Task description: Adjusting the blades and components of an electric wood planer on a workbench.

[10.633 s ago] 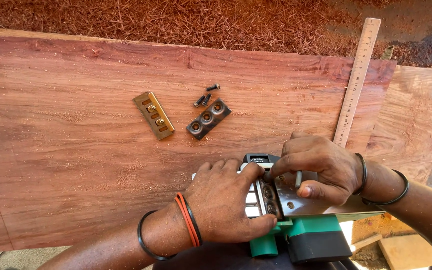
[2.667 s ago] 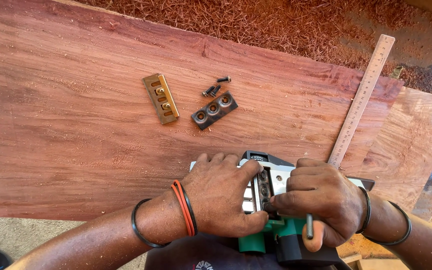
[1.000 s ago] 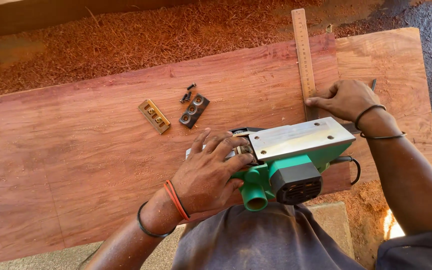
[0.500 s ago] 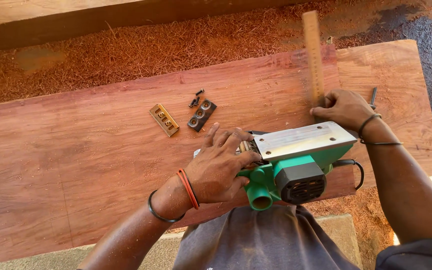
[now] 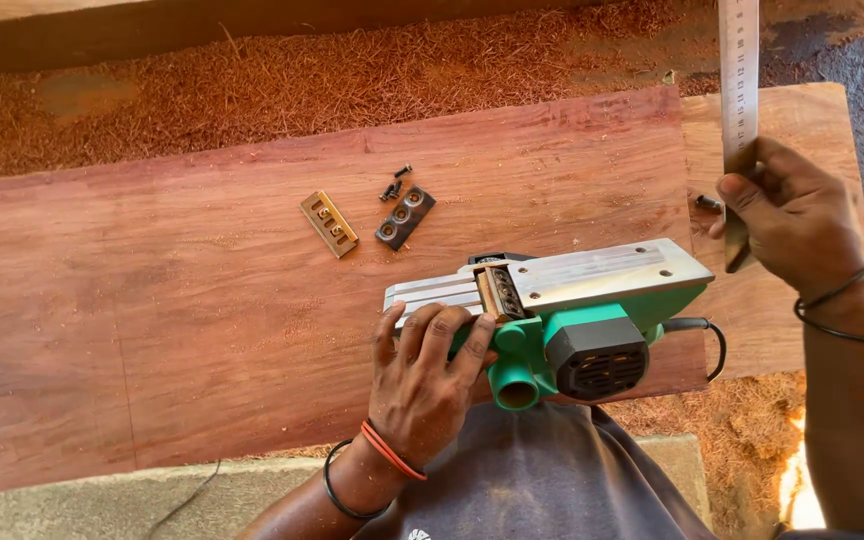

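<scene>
**Planer upturned on the plank, ruler lifted**

Electric planer (image 5: 562, 320), green-bodied, lying sole-up across the near edge of the reddish wooden plank (image 5: 152, 300). Left hand (image 5: 427, 385) resting on its front end, fingers (image 5: 452, 335) spread and pressed against the grooved metal sole beside the cutter drum. Right hand (image 5: 797, 215) raised off to the right, fingers wrapped tight round a steel ruler (image 5: 739, 80) held upright above the plank. Farther up the board: a brass-coloured plate (image 5: 329, 223), a dark clamp plate (image 5: 405, 217) with three holes, small screws (image 5: 394, 185) just beside it. Sawdust (image 5: 302, 90) heaped beyond.
</scene>
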